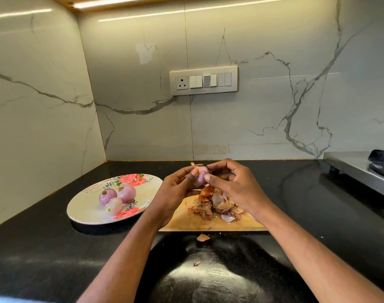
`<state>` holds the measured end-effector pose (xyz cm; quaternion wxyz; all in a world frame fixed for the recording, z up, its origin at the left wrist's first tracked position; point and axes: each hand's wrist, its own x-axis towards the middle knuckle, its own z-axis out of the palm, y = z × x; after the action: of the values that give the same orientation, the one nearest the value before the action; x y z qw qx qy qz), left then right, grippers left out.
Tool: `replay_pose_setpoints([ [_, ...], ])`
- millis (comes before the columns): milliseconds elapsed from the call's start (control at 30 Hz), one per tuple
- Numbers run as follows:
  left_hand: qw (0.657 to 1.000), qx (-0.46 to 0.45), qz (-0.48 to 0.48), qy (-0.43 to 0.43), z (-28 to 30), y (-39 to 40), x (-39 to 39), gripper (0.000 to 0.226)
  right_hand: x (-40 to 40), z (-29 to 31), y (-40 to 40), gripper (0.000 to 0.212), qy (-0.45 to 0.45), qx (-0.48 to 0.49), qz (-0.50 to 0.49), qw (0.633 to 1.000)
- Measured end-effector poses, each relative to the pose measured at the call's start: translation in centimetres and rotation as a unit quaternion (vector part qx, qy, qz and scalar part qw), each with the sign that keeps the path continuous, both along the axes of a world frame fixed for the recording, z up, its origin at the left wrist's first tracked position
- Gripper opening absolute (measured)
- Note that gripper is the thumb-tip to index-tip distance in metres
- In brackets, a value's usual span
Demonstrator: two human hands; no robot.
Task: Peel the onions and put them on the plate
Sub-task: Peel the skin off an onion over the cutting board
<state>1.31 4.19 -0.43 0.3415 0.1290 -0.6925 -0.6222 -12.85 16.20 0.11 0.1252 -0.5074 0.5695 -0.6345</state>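
Note:
A pale purple onion (200,176) is held up over the wooden cutting board (210,224). My left hand (175,189) grips it from the left, and my right hand (234,186) pinches it from the right with fingertips on its skin. A thin strip of skin sticks up at the onion's top. Below the hands lies a heap of onion peels (215,204) on the board. To the left, a floral plate (86,211) holds three peeled onions (118,197).
The black countertop (55,248) runs to marble walls at the back and left. A steel stove (361,169) sits at the far right. Loose peel scraps (203,237) lie in front of the board. A switch panel (203,80) is on the back wall.

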Motion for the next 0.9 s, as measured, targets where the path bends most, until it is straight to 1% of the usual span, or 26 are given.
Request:
replay_pose_setpoints([
  [100,1.0,0.01,-0.005,0.001,-0.07,-0.02,-0.04,0.041,-0.07,-0.01,-0.02,0.018,0.006,-0.002,-0.007,1.0],
  [233,1.0,0.019,-0.008,-0.003,-0.14,-0.07,-0.1,0.046,-0.16,0.06,-0.02,0.019,0.007,-0.003,-0.013,1.0],
  [300,1.0,0.013,-0.006,-0.004,-0.18,-0.1,-0.11,0.044,-0.05,0.03,-0.03,0.017,0.011,-0.003,-0.008,1.0],
  [400,1.0,0.003,-0.009,-0.011,-0.27,-0.06,-0.08,0.04,0.15,-0.05,-0.1,0.023,0.032,-0.003,-0.031,0.999],
  [467,1.0,0.007,-0.01,-0.016,-0.32,-0.15,-0.14,0.041,0.1,-0.12,-0.14,0.021,0.044,0.001,-0.039,0.998],
  [533,1.0,0.012,-0.01,-0.02,-0.34,-0.25,-0.2,0.043,-0.04,-0.15,-0.11,0.017,0.037,0.004,-0.027,0.999],
  [667,0.999,0.028,-0.006,-0.021,-0.35,-0.32,-0.24,0.046,-0.2,-0.08,-0.14,0.016,0.048,0.007,-0.025,0.999],
  [733,0.999,0.028,-0.003,-0.022,-0.35,-0.31,-0.22,0.046,-0.04,-0.11,-0.1,0.017,0.063,0.011,-0.027,0.998],
  [833,0.999,0.013,-0.002,-0.033,-0.4,-0.3,-0.25,0.049,0.24,-0.32,-0.11,0.026,0.102,0.011,-0.055,0.993],
  [900,0.999,0.011,0.0,-0.04,-0.39,-0.29,-0.28,0.051,0.27,-0.34,-0.13,0.024,0.12,0.006,-0.066,0.991],
])
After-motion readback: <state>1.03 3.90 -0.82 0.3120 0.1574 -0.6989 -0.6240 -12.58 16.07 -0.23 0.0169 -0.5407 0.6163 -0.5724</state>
